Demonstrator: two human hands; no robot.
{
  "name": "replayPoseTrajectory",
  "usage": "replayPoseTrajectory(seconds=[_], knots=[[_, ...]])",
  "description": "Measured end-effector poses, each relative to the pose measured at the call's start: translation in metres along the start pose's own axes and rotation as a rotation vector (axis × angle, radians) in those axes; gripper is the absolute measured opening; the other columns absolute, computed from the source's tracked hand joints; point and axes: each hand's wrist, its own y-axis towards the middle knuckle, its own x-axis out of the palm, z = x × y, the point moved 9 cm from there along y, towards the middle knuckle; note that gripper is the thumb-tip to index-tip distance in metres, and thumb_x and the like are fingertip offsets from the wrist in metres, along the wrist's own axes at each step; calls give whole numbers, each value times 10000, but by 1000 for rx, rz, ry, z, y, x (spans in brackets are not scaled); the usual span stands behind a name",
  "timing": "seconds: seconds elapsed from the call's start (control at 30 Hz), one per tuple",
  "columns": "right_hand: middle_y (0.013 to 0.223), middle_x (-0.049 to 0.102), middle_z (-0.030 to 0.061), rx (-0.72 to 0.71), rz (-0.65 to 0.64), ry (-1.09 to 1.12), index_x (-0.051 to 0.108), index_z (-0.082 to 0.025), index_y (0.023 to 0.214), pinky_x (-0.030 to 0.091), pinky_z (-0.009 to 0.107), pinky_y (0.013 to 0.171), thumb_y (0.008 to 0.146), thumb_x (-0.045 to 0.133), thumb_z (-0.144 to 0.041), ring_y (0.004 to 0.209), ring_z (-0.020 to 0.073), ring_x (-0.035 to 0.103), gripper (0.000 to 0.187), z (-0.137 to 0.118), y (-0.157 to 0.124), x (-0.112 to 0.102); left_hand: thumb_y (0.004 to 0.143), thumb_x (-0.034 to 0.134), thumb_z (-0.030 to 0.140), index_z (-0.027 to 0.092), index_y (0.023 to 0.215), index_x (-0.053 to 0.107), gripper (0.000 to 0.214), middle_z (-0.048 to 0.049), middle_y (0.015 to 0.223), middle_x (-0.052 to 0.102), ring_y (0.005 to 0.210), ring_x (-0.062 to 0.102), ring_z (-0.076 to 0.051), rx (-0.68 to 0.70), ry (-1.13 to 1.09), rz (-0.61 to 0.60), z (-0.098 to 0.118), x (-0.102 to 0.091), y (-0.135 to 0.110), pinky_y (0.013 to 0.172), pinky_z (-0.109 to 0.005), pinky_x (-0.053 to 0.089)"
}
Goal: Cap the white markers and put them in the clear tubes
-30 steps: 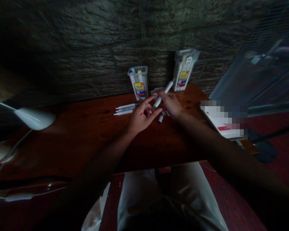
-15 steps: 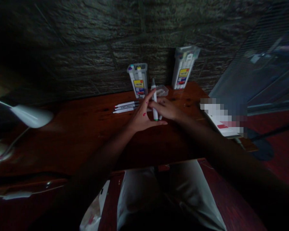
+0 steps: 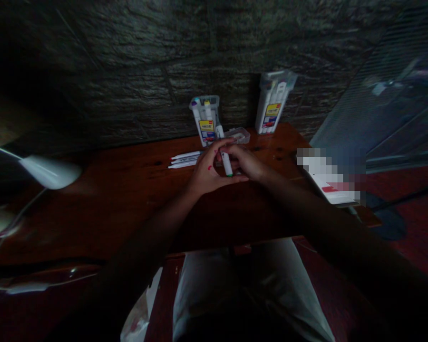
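Note:
A white marker [image 3: 227,164] with a green lower end stands slightly tilted between my two hands above the table. My right hand [image 3: 248,162] is closed on it, fingers curled at its middle. My left hand [image 3: 206,172], with a red mark on its skin, curves around the marker from the other side; its thumb reaches along below the green end and its fingers cross the upper part. The marker's top, white and blunt, sticks out above the fingers. Left of my left hand, several white markers [image 3: 183,160] lie side by side, one with a red end.
A clear marker case [image 3: 218,105] with a few upright markers stands by the stone wall, with a clear lid [image 3: 243,136] beside it. Another full case [image 3: 270,111] is farther right. A white lamp [image 3: 50,172] is at left, and a partly blurred-out flat item [image 3: 328,183] at right.
The marker has tilted, its top leaning left. Its upper end, grey and tapered before, now looks white and blunt. My left fingers have drawn lower and closer around it.

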Motion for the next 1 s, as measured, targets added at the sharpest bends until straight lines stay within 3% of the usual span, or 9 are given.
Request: replayPoseTrajectory(seconds=[0.23, 0.37, 0.53, 0.73, 1.0], knots=[[735, 610, 23, -100, -7, -164, 609, -175, 745, 457, 277, 674, 918, 512, -483, 725, 156, 570, 367, -9, 1, -2, 660, 863, 523, 242, 1359, 456, 856, -116, 1332, 610, 1233, 602, -311, -4, 36, 8, -5, -2, -3, 1032, -472, 510], [697, 570, 0, -156, -23, -285, 600, -167, 738, 424, 265, 642, 915, 533, -477, 701, 140, 554, 363, -16, -1, -3, 609, 872, 581, 258, 1433, 380, 1013, -127, 1372, 576, 1248, 588, -338, -26, 82, -4, -11, 1, -5, 1053, -495, 492], [664, 566, -10, -104, -103, -296, 592, -167, 738, 419, 255, 598, 925, 503, -418, 627, 122, 533, 325, -10, -1, 2, 552, 874, 637, 283, 1518, 240, 1209, -152, 1468, 487, 1341, 506, -368, -48, 82, -38, -20, 7, -5, 1090, -531, 457], [799, 646, 18, -162, -72, -287, 630, -169, 847, 478, 286, 703, 916, 520, -372, 773, 157, 598, 241, -7, 6, 2, 621, 853, 601, 251, 1433, 373, 1006, -142, 1399, 547, 1292, 549, -348, -63, 110, -15, -18, 5, -6, 1087, -512, 460], [690, 589, 17, -127, -6, -252, 627, -186, 790, 470, 286, 622, 939, 430, -670, 703, 160, 564, 543, -9, 0, 2, 682, 787, 649, 220, 1345, 454, 856, -134, 1280, 610, 1188, 619, -323, -32, 65, 22, -16, -3, -3, 1010, -478, 520]])
